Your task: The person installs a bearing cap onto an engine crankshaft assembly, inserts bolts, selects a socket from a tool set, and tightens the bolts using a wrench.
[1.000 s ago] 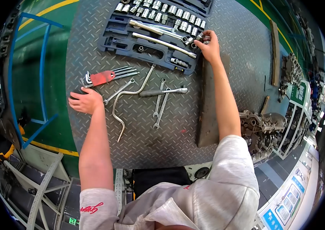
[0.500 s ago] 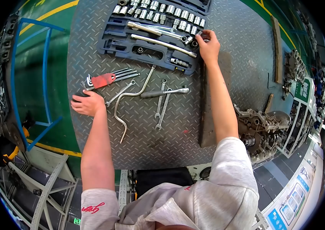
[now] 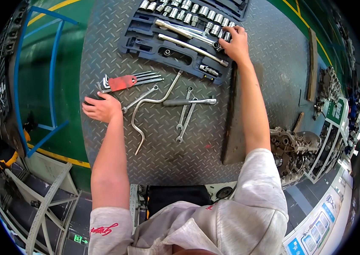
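Note:
My right hand is at the right edge of the dark socket case, its fingers curled over the sockets at the row's end; what lies under the fingertips is hidden. Long silver bars lie across the case. My left hand rests on the table's left edge with fingers spread, holding nothing, just below the hex key set in a red holder. Beside it lie a wrench and a bent speed handle. A ratchet crosses two more wrenches.
The diamond-plate table fills the middle. A dark flat block lies under my right forearm. Metal engine parts stand at the right, with a wooden strip farther back. A blue frame stands left of the table.
My right hand has moved slightly up along the case's right edge, its fingers now over the sockets. The whole view has shifted a little. My left hand stays at the table's left edge.

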Action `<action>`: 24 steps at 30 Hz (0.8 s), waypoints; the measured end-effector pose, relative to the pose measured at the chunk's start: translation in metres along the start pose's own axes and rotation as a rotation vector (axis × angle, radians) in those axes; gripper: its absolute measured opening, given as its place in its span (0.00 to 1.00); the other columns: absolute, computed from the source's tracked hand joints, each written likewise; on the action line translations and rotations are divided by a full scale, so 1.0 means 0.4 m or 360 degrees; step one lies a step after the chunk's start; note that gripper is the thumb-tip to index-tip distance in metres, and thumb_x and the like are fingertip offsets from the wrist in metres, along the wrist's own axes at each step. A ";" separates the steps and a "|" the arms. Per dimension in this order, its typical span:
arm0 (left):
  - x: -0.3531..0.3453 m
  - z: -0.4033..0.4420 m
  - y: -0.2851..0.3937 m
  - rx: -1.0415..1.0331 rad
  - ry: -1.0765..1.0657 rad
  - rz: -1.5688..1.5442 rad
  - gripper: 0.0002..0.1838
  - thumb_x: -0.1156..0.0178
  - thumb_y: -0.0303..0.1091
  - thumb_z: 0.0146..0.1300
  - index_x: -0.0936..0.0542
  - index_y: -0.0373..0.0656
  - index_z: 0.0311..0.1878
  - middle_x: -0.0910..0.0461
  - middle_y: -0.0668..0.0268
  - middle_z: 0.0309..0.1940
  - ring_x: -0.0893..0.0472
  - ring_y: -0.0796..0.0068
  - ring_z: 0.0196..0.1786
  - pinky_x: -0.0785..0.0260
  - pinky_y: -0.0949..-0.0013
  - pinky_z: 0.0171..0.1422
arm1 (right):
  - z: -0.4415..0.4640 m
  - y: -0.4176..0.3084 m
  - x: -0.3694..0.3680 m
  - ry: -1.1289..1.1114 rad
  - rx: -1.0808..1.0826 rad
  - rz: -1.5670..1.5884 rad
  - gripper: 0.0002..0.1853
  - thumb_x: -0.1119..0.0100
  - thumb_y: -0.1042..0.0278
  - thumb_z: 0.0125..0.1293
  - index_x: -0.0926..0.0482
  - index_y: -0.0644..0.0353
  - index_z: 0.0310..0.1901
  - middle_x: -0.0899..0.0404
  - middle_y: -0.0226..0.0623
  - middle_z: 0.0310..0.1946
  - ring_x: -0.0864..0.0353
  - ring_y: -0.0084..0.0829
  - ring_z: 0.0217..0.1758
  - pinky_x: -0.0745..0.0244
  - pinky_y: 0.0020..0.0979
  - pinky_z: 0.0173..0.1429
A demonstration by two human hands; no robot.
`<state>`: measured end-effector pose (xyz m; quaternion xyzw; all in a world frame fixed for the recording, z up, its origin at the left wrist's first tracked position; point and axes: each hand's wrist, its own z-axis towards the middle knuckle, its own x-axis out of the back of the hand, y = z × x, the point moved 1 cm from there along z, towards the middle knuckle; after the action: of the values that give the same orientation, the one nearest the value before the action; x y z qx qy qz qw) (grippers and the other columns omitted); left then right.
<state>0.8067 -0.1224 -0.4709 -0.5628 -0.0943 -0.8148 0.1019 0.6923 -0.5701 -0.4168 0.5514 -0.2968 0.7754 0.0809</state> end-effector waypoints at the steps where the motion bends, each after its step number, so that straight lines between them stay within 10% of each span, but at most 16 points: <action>1: -0.003 0.001 0.000 -0.0008 0.0004 -0.0006 0.31 0.46 0.49 0.67 0.35 0.39 0.66 0.37 0.48 0.65 0.39 0.47 0.69 0.43 0.49 0.71 | -0.001 0.009 0.005 -0.0018 -0.0015 0.0063 0.23 0.33 0.62 0.48 0.18 0.54 0.49 0.26 0.45 0.51 0.30 0.47 0.56 0.31 0.41 0.61; 24: 0.013 -0.001 0.013 0.0018 -0.0053 -0.0058 0.30 0.47 0.47 0.68 0.37 0.38 0.66 0.39 0.47 0.66 0.41 0.47 0.70 0.44 0.47 0.72 | -0.029 -0.009 0.024 0.0018 -0.0458 0.0576 0.11 0.31 0.64 0.58 0.20 0.62 0.36 0.19 0.33 0.30 0.21 0.25 0.34 0.25 0.28 0.42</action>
<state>0.8061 -0.1276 -0.4658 -0.5740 -0.1110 -0.8064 0.0888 0.6808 -0.5627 -0.4095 0.4677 -0.4978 0.7301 0.0199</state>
